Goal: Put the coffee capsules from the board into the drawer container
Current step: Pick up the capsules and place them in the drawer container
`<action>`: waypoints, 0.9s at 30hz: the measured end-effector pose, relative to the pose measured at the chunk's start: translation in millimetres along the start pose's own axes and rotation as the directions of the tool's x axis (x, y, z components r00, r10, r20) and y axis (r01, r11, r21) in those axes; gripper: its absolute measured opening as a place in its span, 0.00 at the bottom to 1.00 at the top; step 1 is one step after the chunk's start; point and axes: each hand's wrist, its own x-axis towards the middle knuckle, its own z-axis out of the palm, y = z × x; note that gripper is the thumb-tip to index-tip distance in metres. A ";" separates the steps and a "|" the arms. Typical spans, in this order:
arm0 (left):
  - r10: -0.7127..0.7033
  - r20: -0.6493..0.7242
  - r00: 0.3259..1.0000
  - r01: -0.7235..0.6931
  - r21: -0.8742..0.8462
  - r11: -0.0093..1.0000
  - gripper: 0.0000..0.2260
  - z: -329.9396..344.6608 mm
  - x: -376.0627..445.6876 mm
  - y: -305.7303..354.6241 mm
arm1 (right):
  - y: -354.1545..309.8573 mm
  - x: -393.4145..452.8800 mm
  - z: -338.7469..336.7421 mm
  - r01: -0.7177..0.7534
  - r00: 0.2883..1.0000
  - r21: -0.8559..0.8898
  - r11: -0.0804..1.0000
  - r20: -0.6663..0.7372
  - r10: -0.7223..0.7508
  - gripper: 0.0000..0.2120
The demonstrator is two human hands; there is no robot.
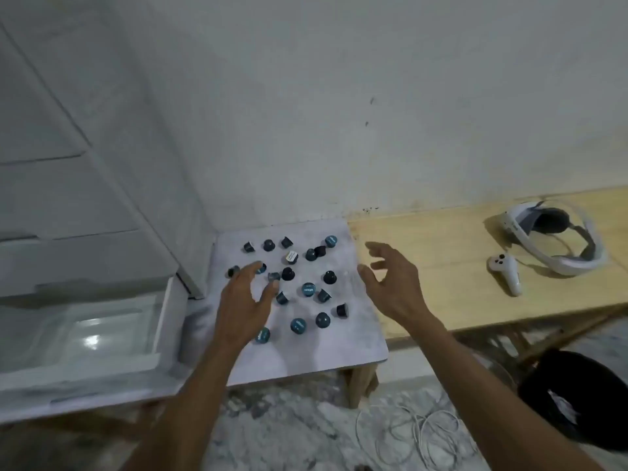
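Observation:
Several dark and teal coffee capsules (308, 289) lie scattered on a pale marbled board (306, 351) on the bench. My left hand (246, 300) hovers over the board's left side, fingers spread, its fingertips close to a small capsule (273, 276). My right hand (390, 283) is open above the board's right edge, holding nothing. The white drawer container (102, 334) stands pulled open to the left of the board; I see no capsules inside it.
A white drawer unit (68, 198) rises on the left against the wall. On the wooden bench (441, 300) lie a white headset (550, 239) and a controller (506, 271). A black bin (577, 396) and a white cable (424, 430) are on the floor.

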 end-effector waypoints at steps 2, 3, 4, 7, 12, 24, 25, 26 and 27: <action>-0.061 0.021 0.998 0.061 -0.029 0.998 0.24 26.8 0.0 -9.0 | 22.6 3.5 11.2 -0.124 0.991 0.006 0.992 0.052 0.123 0.21; -0.092 0.054 0.994 0.094 -0.031 0.995 0.24 40.4 -3.2 -14.5 | 37.3 2.9 19.3 -0.174 0.981 -0.008 0.985 0.085 0.174 0.20; -0.132 0.096 0.987 0.135 -0.023 0.991 0.25 53.0 -6.2 -19.7 | 50.5 1.3 28.0 -0.226 0.966 -0.027 0.974 0.123 0.227 0.20; -0.198 0.163 0.967 0.200 0.000 0.980 0.24 95.1 -9.1 -43.3 | 87.9 -1.2 58.1 -0.356 0.913 -0.046 0.933 0.198 0.358 0.20; -0.263 0.174 0.949 0.264 0.019 0.964 0.24 150.5 -21.6 -71.4 | 139.4 -7.8 105.1 -0.368 0.872 -0.099 0.925 0.310 0.380 0.26; -0.219 0.009 0.976 0.218 0.050 0.975 0.21 191.5 -38.9 -103.5 | 172.5 -9.8 151.0 -0.041 0.975 -0.236 0.971 0.201 0.091 0.18; -0.213 -0.007 0.977 0.213 0.053 0.976 0.21 192.6 -38.5 -105.0 | 173.8 -9.2 152.7 -0.010 0.980 -0.250 0.968 0.191 0.060 0.17; -0.202 -0.020 0.979 0.203 0.060 0.977 0.20 193.1 -37.5 -106.3 | 172.8 -8.1 153.5 0.011 0.982 -0.257 0.966 0.187 0.039 0.17; -0.186 -0.030 0.982 0.188 0.066 0.980 0.19 194.0 -36.4 -108.2 | 172.4 -6.6 154.6 0.023 0.982 -0.256 0.967 0.188 0.027 0.18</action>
